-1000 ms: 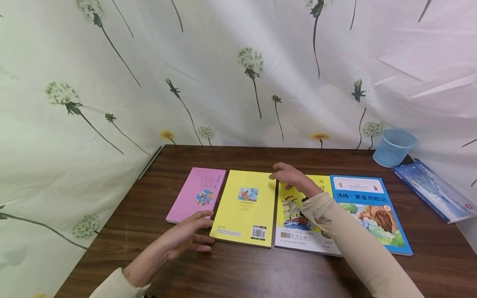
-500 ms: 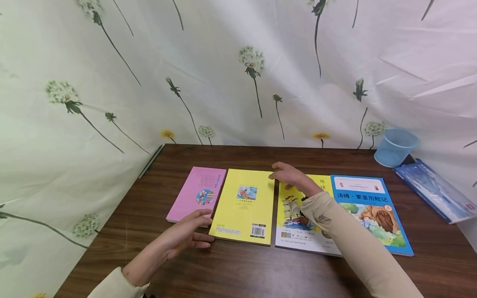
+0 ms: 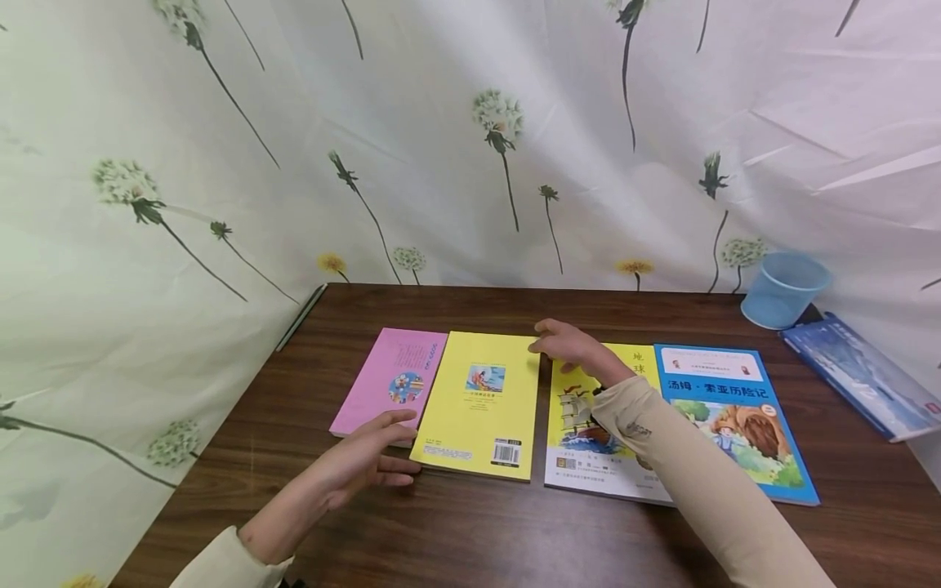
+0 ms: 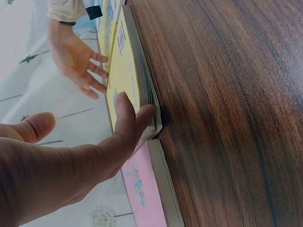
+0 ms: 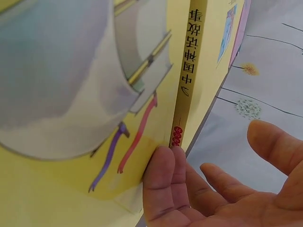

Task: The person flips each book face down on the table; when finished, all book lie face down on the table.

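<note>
A yellow book (image 3: 485, 425) lies flat, back cover up, in the middle of the row in the head view. My left hand (image 3: 367, 457) is at its near left corner, fingers extended; the left wrist view has fingertips (image 4: 144, 113) against the book's page edge. At the far right corner is my right hand (image 3: 577, 351), held over the ship-cover book (image 3: 577, 429). In the right wrist view its slightly bent fingertips (image 5: 160, 163) touch the yellow book's spine (image 5: 187, 75), the thumb held apart. A pink book (image 3: 382, 376) lies close along the yellow one's left side.
A blue picture-cover book (image 3: 764, 469) adjoins the ship-cover book on the right. Farther right are a light blue cup-shaped bin (image 3: 782, 294) and another blue book (image 3: 863, 376) by the wall covering (image 3: 441, 122). All rest on a dark wooden table (image 3: 470, 531).
The yellow book has shifted slightly left, closing toward the pink book and widening its gap from the ship-cover book. Both hands stay at its corners, with very little movement.
</note>
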`<state>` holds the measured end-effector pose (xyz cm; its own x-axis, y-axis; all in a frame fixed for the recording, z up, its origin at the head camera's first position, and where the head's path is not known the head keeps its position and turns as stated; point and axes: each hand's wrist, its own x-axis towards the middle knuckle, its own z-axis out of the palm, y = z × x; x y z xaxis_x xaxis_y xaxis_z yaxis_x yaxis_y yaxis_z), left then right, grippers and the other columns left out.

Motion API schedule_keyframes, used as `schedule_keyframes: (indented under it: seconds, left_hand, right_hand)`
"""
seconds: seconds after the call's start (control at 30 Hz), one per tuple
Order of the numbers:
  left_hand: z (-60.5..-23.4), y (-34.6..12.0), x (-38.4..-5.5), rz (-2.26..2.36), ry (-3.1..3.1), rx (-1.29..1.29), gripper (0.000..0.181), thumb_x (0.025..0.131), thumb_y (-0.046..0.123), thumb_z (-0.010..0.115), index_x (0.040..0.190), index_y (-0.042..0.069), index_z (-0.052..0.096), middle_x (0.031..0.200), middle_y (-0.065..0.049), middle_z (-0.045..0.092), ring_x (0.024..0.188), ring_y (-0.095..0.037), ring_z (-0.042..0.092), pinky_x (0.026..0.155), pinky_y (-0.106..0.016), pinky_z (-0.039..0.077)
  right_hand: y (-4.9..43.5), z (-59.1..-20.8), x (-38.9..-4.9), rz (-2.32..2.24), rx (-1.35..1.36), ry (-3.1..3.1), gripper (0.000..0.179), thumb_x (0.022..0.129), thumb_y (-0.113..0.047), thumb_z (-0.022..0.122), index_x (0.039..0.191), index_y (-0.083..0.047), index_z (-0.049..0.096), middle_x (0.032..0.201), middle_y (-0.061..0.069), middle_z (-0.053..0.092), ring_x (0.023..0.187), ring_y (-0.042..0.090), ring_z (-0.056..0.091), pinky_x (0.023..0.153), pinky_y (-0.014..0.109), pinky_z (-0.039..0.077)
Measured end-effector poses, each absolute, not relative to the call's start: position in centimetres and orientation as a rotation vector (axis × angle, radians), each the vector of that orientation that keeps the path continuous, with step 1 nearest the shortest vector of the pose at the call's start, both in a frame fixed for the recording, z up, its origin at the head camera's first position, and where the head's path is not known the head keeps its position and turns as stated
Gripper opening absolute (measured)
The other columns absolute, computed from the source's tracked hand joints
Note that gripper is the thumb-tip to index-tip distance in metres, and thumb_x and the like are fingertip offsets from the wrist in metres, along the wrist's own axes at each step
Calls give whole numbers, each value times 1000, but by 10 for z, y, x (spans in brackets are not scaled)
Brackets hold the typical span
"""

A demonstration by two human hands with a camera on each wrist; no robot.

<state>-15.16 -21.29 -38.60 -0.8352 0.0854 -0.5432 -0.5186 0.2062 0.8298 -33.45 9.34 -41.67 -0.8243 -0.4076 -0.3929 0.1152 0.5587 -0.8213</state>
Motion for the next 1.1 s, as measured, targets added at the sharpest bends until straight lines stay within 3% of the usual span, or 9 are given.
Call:
schedule_keyframes:
  seconds: [0.3, 1.1]
  left_hand:
    - [-388, -216, -152, 1675, 2010, -385, 62, 101, 30, 51, 152, 4, 28, 145, -29, 40, 105, -35, 68, 84, -41, 60]
    - [-386, -218, -153, 1651, 2035, -390, 63, 101, 32, 53, 153, 5, 30, 143, -28, 44, 101, -33, 69, 82, -40, 60]
  right_hand:
    - [92, -418, -334, -1238, -235, 2239, 65, 101, -28, 55, 157, -9, 28, 158, 20, 36, 140, 40, 42, 108, 57, 44]
    - [95, -419, -336, -1241, -269, 2221, 64, 102, -27, 54, 157, -8, 27, 158, 19, 35, 139, 38, 42, 104, 57, 46]
